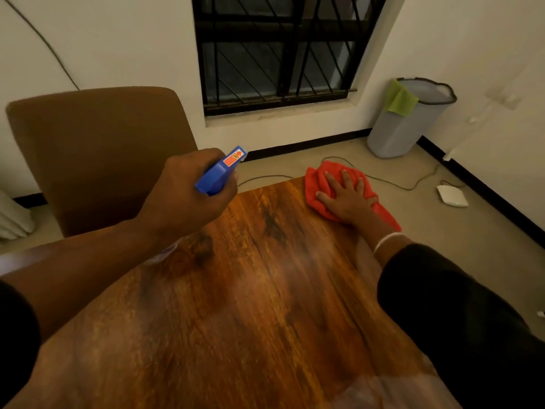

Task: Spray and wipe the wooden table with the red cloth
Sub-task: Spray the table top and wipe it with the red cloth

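The wooden table (pixel 250 305) fills the lower middle of the head view, its grain dark and glossy. My left hand (pixel 182 199) grips a spray bottle with a blue trigger head (pixel 219 172), held above the table's far left part, nozzle pointing away from me. The bottle's clear body (pixel 165 252) shows faintly below my wrist. My right hand (pixel 345 196) lies flat with spread fingers on the red cloth (pixel 318 178), pressing it onto the table's far right corner. Part of the cloth hangs past the table edge.
A brown chair (pixel 97 154) stands behind the table's left side. A grey bin (pixel 404 125) with a green cloth sits in the room corner. A black cable (pixel 398 184) and a white device (pixel 451 196) lie on the floor at right. A barred window is ahead.
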`<move>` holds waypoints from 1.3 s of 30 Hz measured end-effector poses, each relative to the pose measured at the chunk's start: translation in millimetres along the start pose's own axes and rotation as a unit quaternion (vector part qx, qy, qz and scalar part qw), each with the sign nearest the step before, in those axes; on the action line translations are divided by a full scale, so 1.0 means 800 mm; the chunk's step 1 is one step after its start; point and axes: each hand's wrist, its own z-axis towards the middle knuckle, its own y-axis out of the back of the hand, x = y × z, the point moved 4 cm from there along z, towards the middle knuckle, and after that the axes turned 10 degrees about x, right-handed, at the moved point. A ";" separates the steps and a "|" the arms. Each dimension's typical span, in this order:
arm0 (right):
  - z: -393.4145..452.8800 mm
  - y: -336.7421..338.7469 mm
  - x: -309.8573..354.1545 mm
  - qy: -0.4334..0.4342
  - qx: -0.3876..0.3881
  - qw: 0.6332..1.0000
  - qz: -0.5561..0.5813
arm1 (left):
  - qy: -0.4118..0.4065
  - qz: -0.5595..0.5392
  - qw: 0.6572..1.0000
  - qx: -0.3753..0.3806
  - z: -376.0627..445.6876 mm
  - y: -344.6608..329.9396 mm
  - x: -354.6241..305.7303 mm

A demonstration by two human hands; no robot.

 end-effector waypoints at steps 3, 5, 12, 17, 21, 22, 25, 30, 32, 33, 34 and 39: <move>0.025 0.011 0.018 -0.002 0.025 1.000 0.008 | 0.001 -0.006 1.000 0.001 -0.002 0.001 -0.002; 0.014 0.006 0.012 0.003 0.011 1.000 -0.002 | 0.002 -0.010 1.000 0.011 -0.002 -0.004 -0.004; -0.111 -0.038 -0.078 0.026 -0.026 0.999 -0.031 | 0.017 -0.014 1.000 0.005 -0.011 0.002 -0.007; -0.198 -0.078 -0.111 -0.014 -0.048 0.999 -0.019 | 0.055 -0.034 0.996 0.054 -0.037 0.021 -0.013; -0.232 -0.125 -0.022 -0.026 -0.058 0.998 -0.016 | 0.102 -0.013 0.987 0.121 -0.059 0.028 -0.020; -0.243 -0.141 0.012 -0.004 -0.056 0.998 -0.021 | 0.113 -0.009 0.986 0.126 -0.063 0.030 -0.023; -0.298 -0.198 0.111 0.085 -0.047 0.994 -0.048 | 0.133 0.014 0.982 0.137 -0.078 0.027 -0.043; -0.365 -0.258 0.178 0.264 -0.055 0.959 -0.086 | 0.123 0.069 0.972 0.190 -0.094 0.010 -0.077; -0.348 -0.235 0.138 0.253 -0.068 0.960 -0.095 | 0.162 0.022 0.973 0.164 -0.096 0.013 -0.076; -0.335 -0.217 0.108 0.226 -0.073 0.966 -0.099 | 0.182 -0.006 0.973 0.143 -0.098 0.017 -0.073; -0.321 -0.197 0.074 0.189 -0.067 0.974 -0.103 | 0.191 -0.022 0.974 0.124 -0.099 0.022 -0.071; -0.267 -0.114 -0.070 -0.049 -0.042 0.997 -0.030 | 0.182 -0.020 0.979 0.085 -0.117 0.056 -0.049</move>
